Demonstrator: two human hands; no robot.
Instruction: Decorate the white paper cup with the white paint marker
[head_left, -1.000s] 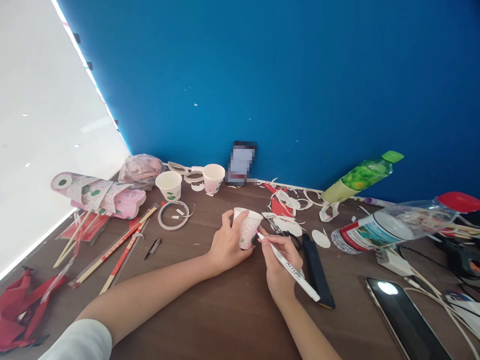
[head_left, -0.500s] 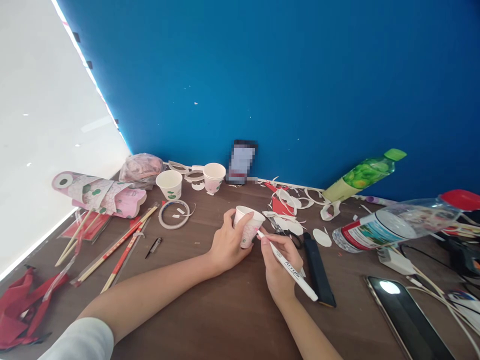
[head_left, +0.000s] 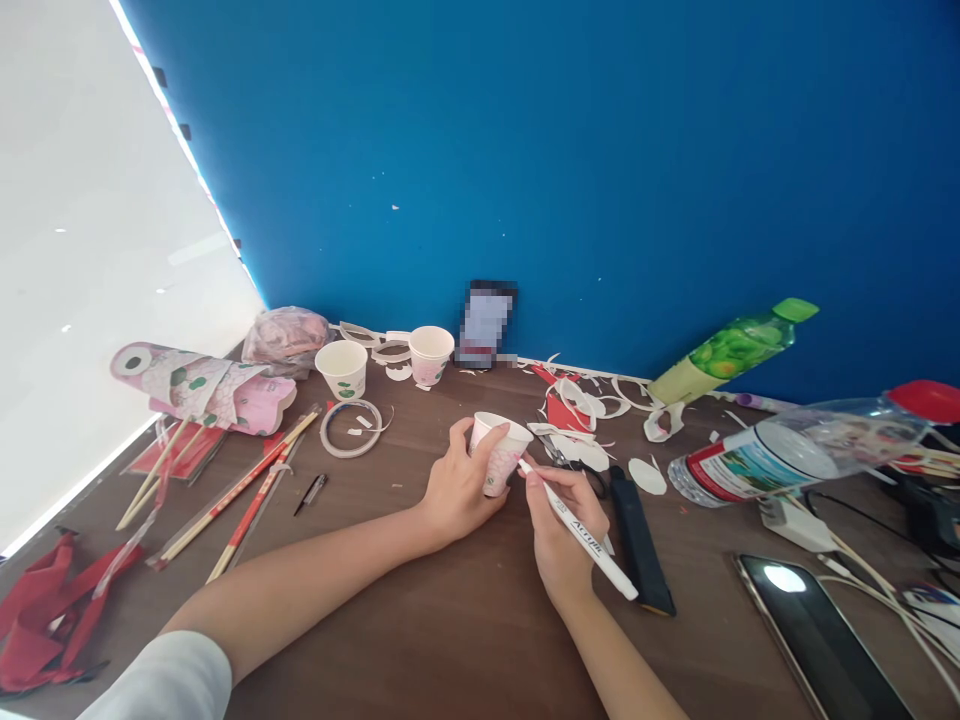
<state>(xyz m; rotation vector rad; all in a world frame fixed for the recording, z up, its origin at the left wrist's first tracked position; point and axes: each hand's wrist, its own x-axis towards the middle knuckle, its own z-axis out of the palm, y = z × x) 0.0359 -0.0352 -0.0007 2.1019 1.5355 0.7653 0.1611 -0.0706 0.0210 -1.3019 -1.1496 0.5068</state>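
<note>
My left hand [head_left: 461,485] is wrapped round a small paper cup [head_left: 501,455] with a pink pattern, tilted a little near the middle of the table. In my right hand [head_left: 566,545] is a white acrylic marker [head_left: 585,540], gripped like a pen. Its tip points at the right side of the cup; whether it touches, I cannot tell. Behind to the left stand two more paper cups, one with green leaves [head_left: 342,372] and one with pink [head_left: 430,356]. Scissors [head_left: 574,462] lie partly hidden just beyond my right hand.
A dark pouch [head_left: 641,540] and a phone [head_left: 821,630] lie to the right, near a clear bottle [head_left: 757,460] and a green bottle [head_left: 731,350]. Paper scraps [head_left: 585,405] line the blue wall. Left are a tape roll [head_left: 330,440], chopsticks [head_left: 232,490] and a pink cup stack [head_left: 202,388].
The whole view has shifted slightly, so everything appears a little further right. Both hands keep their holds on the cup and the marker.
</note>
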